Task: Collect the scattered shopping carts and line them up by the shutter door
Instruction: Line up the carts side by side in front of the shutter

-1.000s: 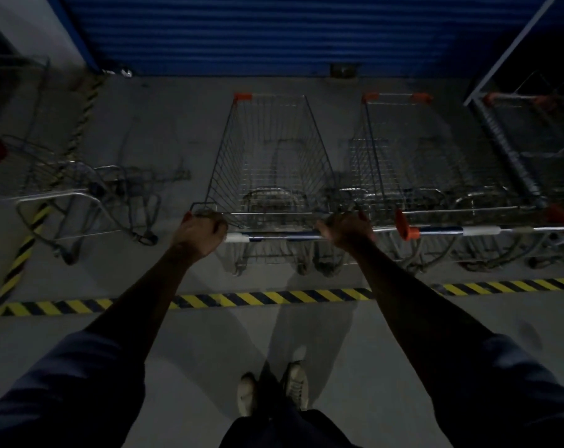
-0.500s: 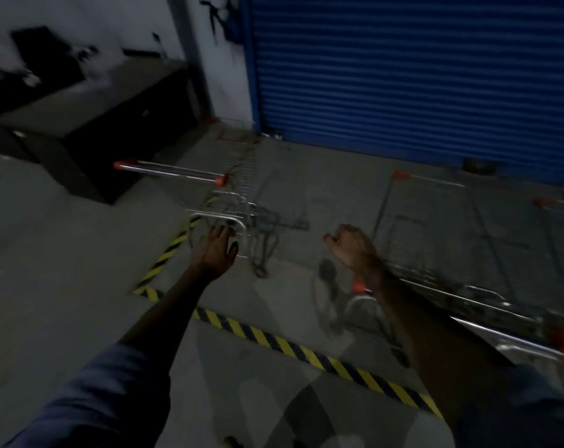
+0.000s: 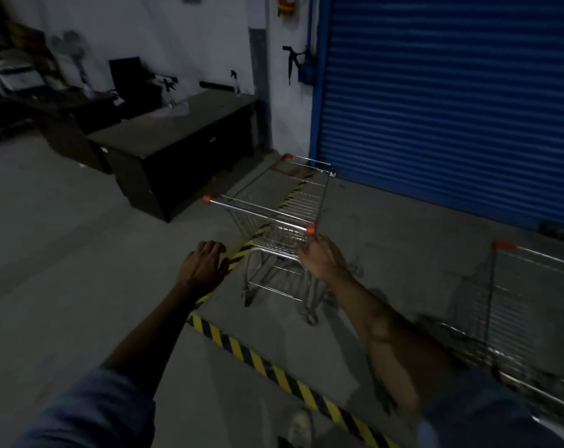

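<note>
Blue shutter door (image 3: 452, 101) behind, a loose shopping cart (image 3: 284, 221) standing over the striped floor tape (image 3: 274, 373). Left hand (image 3: 203, 265) hangs empty, fingers loosely curled. Right hand (image 3: 321, 258) sits at the cart's handle end; grip unclear.

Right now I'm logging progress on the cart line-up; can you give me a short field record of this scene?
loose cart: stands askew across the hazard tape, near the shutter's left edge
parked cart: at right, facing the shutter door
left hand: open, holds nothing, short of the handle
right hand: just below the handle's right end; grip unclear
handle: bar with orange end caps
</note>
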Demonstrator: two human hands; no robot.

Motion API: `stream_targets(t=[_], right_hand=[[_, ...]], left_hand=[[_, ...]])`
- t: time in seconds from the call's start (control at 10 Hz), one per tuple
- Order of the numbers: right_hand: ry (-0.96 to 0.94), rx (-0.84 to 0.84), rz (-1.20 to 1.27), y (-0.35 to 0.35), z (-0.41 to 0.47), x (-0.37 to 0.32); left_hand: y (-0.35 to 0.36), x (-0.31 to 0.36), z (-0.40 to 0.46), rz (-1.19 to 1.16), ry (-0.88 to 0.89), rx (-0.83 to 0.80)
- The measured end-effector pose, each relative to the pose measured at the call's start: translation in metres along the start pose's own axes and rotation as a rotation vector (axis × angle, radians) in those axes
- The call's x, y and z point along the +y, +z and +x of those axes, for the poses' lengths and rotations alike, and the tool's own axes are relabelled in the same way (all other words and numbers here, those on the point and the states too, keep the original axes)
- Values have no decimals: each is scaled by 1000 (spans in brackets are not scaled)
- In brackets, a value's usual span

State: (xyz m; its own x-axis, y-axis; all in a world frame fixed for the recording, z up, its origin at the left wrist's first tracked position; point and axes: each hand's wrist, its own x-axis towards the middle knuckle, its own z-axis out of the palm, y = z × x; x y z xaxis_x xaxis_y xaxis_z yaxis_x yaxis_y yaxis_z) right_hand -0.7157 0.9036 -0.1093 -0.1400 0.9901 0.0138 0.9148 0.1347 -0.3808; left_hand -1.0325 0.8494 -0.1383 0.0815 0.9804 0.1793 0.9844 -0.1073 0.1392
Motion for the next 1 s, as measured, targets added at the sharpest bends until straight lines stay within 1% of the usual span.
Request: stream_targets(t=[0.1, 0.2, 0.3, 0.4, 0.5, 0.6, 0.7, 0.8, 0.9, 1.0], right_hand=[[23, 54, -13, 34, 62, -1], [61, 5, -23, 59, 116, -4], [105, -22, -49, 80, 161, -3], [114, -31, -104, 100, 196, 3], [83, -43, -159, 111, 212, 19], [36, -21, -184, 115, 226, 32], [-60, 33, -248, 117, 215, 39], [-40, 232, -33, 139, 203, 63], [126, 122, 196, 135, 179, 75], [356, 106, -135, 109, 150, 87]], left_hand=[[18, -21, 29, 12, 39, -22], [33, -40, 64, 36, 69, -56], [40, -60, 99, 28, 48, -85], [49, -82, 132, 9, 30, -93], [62, -87, 158, -17, -10, -110], [71, -89, 191, 42, 10, -134], [91, -94, 214, 163, 18, -168], [115, -96, 225, 149, 30, -216], [132, -79, 240, 211, 12, -164], [120, -33, 235, -79, -167, -226]])
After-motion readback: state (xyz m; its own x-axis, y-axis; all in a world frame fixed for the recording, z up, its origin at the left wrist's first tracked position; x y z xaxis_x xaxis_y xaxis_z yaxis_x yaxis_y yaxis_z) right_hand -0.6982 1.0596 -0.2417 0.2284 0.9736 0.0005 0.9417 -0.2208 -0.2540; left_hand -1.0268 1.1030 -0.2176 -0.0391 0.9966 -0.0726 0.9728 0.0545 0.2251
